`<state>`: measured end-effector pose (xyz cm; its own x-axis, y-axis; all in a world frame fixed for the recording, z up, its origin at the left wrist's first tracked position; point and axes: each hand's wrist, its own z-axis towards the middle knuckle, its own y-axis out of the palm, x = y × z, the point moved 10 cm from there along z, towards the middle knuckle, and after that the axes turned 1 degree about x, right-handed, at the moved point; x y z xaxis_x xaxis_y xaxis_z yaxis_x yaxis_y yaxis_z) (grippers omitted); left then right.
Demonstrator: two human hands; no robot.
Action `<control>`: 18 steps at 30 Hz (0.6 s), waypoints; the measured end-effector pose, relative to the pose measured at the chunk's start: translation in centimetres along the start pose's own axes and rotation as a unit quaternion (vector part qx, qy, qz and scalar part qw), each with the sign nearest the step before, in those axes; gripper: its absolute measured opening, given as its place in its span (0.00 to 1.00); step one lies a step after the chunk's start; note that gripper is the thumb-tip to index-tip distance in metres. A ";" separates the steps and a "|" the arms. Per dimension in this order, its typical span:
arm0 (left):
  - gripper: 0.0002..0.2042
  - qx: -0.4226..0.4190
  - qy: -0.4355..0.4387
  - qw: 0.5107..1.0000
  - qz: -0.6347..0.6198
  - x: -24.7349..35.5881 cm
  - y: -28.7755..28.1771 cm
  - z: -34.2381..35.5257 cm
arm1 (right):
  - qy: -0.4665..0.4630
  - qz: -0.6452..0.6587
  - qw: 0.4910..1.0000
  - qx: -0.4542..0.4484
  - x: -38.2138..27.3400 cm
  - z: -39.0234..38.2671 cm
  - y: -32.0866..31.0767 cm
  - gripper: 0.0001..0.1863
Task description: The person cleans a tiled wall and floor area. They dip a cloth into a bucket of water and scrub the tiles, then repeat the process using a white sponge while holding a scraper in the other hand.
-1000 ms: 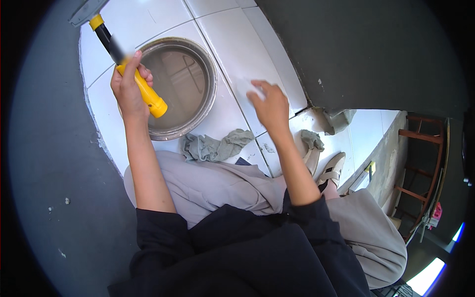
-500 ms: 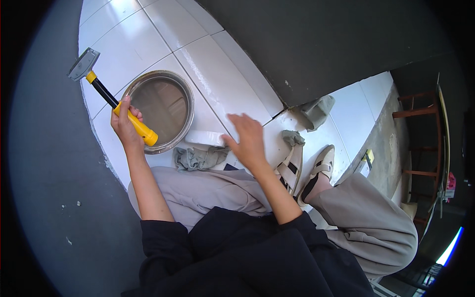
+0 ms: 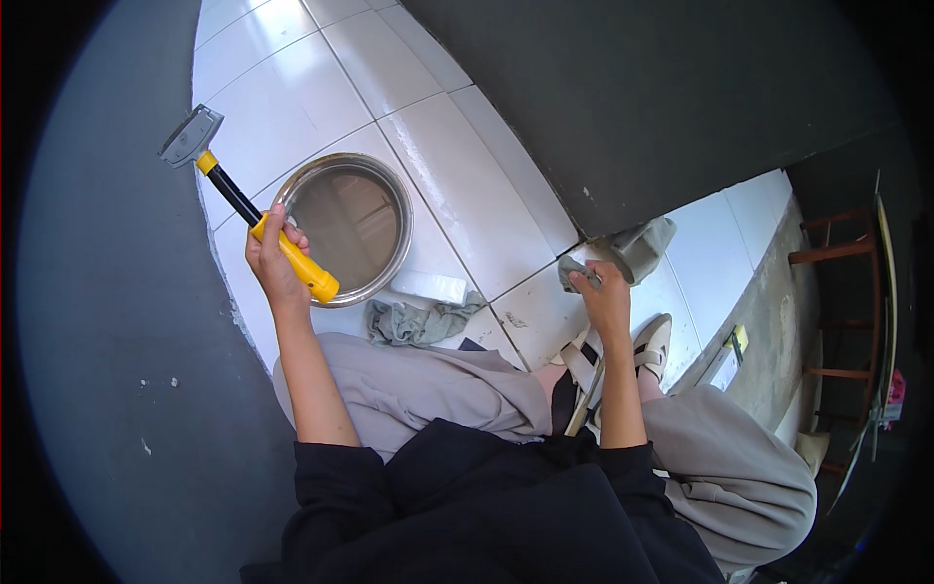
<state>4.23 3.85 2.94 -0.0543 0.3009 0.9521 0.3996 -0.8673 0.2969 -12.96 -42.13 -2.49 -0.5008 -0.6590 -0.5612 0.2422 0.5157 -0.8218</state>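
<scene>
Two hands are at work over the white tiled floor [image 3: 457, 185], and the round metal pan [image 3: 345, 229] sunk among the tiles serves as the marker for everything else. The left hand [image 3: 275, 261] is closed in a full fist around the yellow grip of a hammer [image 3: 243, 209], just left of the pan's rim; the black shaft runs up and to the left, so the steel head sits beyond the pan's upper-left edge. A second ago that hammer stood much steeper above the pan — now it is tipped outward, the head further from the rim.

The right hand [image 3: 603, 297] has travelled most. Earlier it was spread flat on the tile just right of the pan; now it is well to the pan's right, by the foot of the dark wall [image 3: 632, 97], with fingers pinched shut on a small grey rag [image 3: 574, 273]. A larger grey-green cloth [image 3: 642, 245] lies touching that rag, further right still.

Below the pan lies a crumpled grey cloth [image 3: 418, 321], and a white block [image 3: 428, 285] rests just beside the pan's lower-right rim — both where they were before.
</scene>
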 end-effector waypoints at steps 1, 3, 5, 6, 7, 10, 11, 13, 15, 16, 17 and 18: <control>0.10 0.001 -0.007 1.000 -0.011 -0.2 -0.6 -0.1 | 0.007 0.115 0.993 -0.015 -1.7 0.1 0.7 0.09; 0.09 -0.010 -0.020 0.999 -0.031 -0.1 -0.2 -0.8 | 0.030 0.424 0.898 -0.118 -5.4 -0.1 3.7 0.08; 0.09 -0.014 -0.017 1.000 -0.021 0.0 -0.5 -1.3 | 0.071 0.562 0.794 -0.220 -10.7 -1.1 6.8 0.16; 0.09 -0.022 -0.019 0.999 -0.015 -0.1 -0.5 -1.5 | 0.070 0.575 0.777 -0.248 -13.0 -1.4 8.0 0.19; 0.09 -0.016 -0.017 1.000 -0.008 0.1 -0.7 -1.5 | 0.051 0.553 0.783 -0.280 -15.4 -1.7 8.8 0.23; 0.09 -0.018 -0.009 1.000 -0.012 0.4 -1.0 -1.1 | -0.042 0.501 0.798 -0.331 -21.9 -1.7 11.7 0.22; 0.09 -0.015 -0.012 1.000 -0.016 0.3 -1.0 -0.9 | -0.044 0.500 0.795 -0.340 -23.2 -1.5 12.9 0.22; 0.10 -0.011 -0.028 0.999 -0.026 -0.4 -1.0 -0.6 | -0.107 0.413 0.832 -0.355 -25.9 -1.1 15.0 0.16; 0.11 -0.007 -0.043 0.999 -0.030 -0.9 -1.3 -0.2 | -0.166 0.320 0.869 -0.339 -27.9 -0.5 17.1 0.18; 0.10 -0.010 -0.040 0.999 -0.032 -0.8 -1.3 0.0 | -0.221 0.226 0.897 -0.308 -28.8 -0.3 17.7 0.19; 0.10 -0.013 -0.041 0.999 -0.033 -0.9 -1.3 0.2 | -0.224 0.223 0.895 -0.315 -29.3 -0.6 18.4 0.19; 0.10 -0.016 -0.043 0.998 -0.034 -0.9 -1.2 0.3 | -0.257 0.199 0.902 -0.286 -30.1 -0.8 18.4 0.22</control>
<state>4.07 4.76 1.65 -0.0011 0.3911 0.9203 0.3675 -0.8558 0.3641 5.90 -12.30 -0.66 0.0174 -0.4505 -0.8926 -0.2233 0.8685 -0.4426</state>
